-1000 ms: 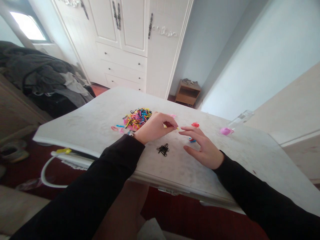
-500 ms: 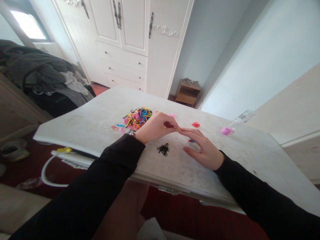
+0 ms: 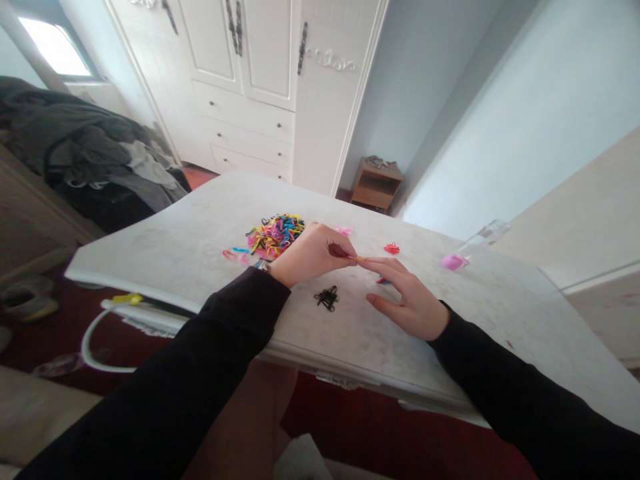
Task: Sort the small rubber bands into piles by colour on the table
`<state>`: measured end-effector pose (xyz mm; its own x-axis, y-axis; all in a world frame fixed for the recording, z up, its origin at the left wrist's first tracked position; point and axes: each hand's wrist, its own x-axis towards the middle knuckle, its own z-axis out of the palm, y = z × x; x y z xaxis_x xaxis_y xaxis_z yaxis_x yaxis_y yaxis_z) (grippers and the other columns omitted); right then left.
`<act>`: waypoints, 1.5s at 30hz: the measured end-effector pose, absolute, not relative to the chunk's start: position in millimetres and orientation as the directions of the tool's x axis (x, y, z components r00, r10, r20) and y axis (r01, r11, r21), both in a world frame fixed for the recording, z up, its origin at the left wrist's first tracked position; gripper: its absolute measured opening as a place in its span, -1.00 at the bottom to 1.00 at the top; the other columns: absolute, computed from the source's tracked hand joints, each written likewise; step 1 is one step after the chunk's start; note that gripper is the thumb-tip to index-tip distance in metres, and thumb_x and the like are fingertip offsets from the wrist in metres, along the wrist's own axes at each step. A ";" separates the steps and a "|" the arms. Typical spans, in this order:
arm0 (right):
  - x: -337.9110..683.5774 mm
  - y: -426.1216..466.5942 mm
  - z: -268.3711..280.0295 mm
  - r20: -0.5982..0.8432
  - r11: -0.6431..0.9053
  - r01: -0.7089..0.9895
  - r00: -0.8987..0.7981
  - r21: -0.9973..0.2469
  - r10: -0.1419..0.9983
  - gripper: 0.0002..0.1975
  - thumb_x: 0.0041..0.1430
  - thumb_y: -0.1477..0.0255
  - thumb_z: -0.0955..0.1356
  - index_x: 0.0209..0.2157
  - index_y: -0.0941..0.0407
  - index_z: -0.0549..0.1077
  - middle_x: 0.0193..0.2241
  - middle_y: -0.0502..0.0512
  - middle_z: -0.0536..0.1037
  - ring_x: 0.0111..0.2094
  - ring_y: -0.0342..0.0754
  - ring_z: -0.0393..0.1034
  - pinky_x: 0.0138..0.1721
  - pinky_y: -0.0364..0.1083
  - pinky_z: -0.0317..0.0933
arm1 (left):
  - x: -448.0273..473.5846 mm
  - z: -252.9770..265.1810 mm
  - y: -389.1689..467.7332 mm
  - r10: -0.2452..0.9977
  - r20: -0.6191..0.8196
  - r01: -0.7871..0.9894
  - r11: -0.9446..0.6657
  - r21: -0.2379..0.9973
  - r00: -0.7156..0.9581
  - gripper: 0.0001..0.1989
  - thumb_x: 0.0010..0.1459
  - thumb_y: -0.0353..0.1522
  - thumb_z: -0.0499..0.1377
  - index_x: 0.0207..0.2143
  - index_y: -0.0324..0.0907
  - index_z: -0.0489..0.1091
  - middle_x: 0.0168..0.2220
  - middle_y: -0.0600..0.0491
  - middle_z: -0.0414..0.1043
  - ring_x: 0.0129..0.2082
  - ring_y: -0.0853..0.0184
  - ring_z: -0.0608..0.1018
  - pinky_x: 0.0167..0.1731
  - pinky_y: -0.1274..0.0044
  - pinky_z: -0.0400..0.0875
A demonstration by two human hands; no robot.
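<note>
My left hand (image 3: 307, 255) rests on the white table (image 3: 200, 247) with its fingers curled around small clips; a yellow clip (image 3: 357, 258) sticks out of its fingertips. My right hand (image 3: 407, 300) lies just to the right, fingers spread, its index fingertip touching that yellow clip. A heap of coloured paper clips (image 3: 274, 235) lies behind my left wrist. A small bunch of black clips (image 3: 327, 297) sits between my two hands. A red bunch (image 3: 391, 249) lies beyond my right hand.
A clear bottle with a pink cap (image 3: 467, 251) lies on the table's right side. A few loose pink and blue clips (image 3: 235, 253) lie left of the heap. A white wardrobe (image 3: 260, 80) stands behind; dark clothes (image 3: 85, 153) are piled at left.
My right hand has slid left until its index fingertip meets the yellow clip held by my left hand. My left hand has stayed almost still.
</note>
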<state>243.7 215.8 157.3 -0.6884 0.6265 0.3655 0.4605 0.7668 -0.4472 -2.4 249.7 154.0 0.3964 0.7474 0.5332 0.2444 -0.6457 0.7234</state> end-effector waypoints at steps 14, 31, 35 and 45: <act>243.5 214.6 162.6 0.437 0.763 0.489 -0.628 -0.423 0.644 -0.57 0.32 0.42 0.38 0.20 0.00 0.50 0.12 0.22 0.59 0.12 0.17 0.50 0.16 0.25 0.41 | -2.3 152.2 251.8 0.747 0.552 0.268 -0.655 0.707 0.370 -0.93 0.13 -0.45 0.35 -0.36 -0.22 0.68 -0.41 0.01 0.68 -0.41 0.33 0.67 -0.38 0.58 0.49; 242.5 212.6 164.8 0.487 0.732 0.514 -0.546 -0.448 0.682 -0.68 0.32 0.42 0.37 0.07 0.02 0.59 0.04 0.18 0.65 0.04 0.13 0.54 0.03 0.19 0.49 | -0.6 152.7 252.0 0.790 0.508 0.219 -0.593 0.775 0.343 -0.93 0.11 -0.49 0.34 -0.40 -0.24 0.66 -0.44 0.01 0.67 -0.45 0.36 0.64 -0.40 0.57 0.45; 242.7 212.7 164.2 0.498 0.722 0.520 -0.523 -0.457 0.692 -0.67 0.32 0.42 0.37 0.08 -0.01 0.59 0.03 0.16 0.65 0.04 0.13 0.54 -0.05 0.15 0.52 | -0.5 153.0 251.7 0.796 0.509 0.236 -0.591 0.771 0.328 -0.94 0.12 -0.46 0.35 -0.41 -0.23 0.65 -0.46 0.03 0.65 -0.47 0.37 0.61 -0.43 0.58 0.42; 243.6 213.0 162.9 0.515 0.710 0.504 -0.489 -0.492 0.704 -0.70 0.35 0.38 0.36 0.06 0.00 0.60 0.04 0.17 0.65 0.05 0.13 0.54 -0.10 0.12 0.53 | -0.4 152.4 253.1 0.801 0.514 0.259 -0.590 0.765 0.305 -0.93 0.12 -0.43 0.35 -0.41 -0.23 0.64 -0.45 0.03 0.66 -0.45 0.36 0.63 -0.41 0.58 0.46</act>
<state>243.6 213.0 162.9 -0.4890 0.7041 0.5149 0.5039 0.7099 -0.4921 -0.4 253.1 152.4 0.3052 0.8014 0.5145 0.2590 -0.5897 0.7649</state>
